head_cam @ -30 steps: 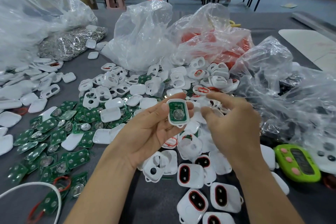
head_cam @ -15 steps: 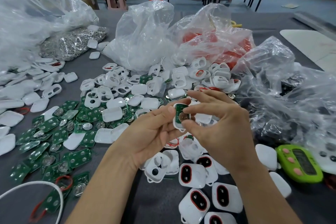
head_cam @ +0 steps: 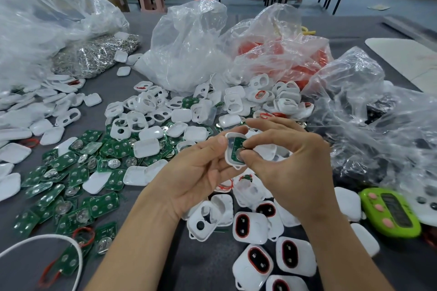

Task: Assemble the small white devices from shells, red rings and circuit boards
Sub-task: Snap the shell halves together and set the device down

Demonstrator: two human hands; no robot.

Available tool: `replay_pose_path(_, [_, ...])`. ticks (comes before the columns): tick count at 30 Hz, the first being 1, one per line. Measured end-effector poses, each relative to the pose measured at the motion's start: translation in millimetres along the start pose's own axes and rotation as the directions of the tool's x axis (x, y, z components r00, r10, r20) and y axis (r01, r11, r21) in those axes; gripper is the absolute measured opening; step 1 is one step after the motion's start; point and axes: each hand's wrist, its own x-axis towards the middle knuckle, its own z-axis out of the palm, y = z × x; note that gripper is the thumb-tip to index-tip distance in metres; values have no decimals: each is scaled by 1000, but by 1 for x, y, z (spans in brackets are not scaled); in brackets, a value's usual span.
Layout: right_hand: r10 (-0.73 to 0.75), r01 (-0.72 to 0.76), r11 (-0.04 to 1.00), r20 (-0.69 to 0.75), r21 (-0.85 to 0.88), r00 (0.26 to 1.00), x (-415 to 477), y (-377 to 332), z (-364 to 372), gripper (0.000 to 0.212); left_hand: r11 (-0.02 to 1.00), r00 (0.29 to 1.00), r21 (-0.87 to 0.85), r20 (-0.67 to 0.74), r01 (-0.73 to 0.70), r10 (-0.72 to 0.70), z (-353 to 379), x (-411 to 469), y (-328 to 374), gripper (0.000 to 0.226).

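My left hand (head_cam: 198,172) holds a white shell (head_cam: 230,156) between thumb and fingers above the table's middle. A green circuit board (head_cam: 237,149) with a round silver cell lies tilted in that shell. My right hand (head_cam: 290,163) pinches the board with thumb and forefinger. Loose green boards (head_cam: 71,172) cover the left of the table, and open white shells (head_cam: 142,116) are heaped behind them. Assembled white devices with red rings (head_cam: 250,227) lie in front of my hands. A clear bag of red rings (head_cam: 281,54) stands at the back.
Big clear plastic bags (head_cam: 186,47) stand at the back and along the right (head_cam: 378,125). A bag of silver metal parts (head_cam: 94,54) lies back left. A green timer (head_cam: 390,215) sits at the right. A white cable (head_cam: 47,241) loops at the front left.
My right hand came in from the right onto the shell and now pinches the board, which has tipped up out of its flat seat. The left hand turned the shell slightly.
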Motion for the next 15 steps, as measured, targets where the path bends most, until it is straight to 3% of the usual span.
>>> replay_pose_path(6, [15,-20,999,82,49,996,1,-1,-1,20,999,1000,-36,20,-8,8,-1,1,0,39])
replay_pose_path(15, [33,-35,999,63,30,997,0,5,1,23,1000,998,-19,-57,-17,16,-3,3,0,34])
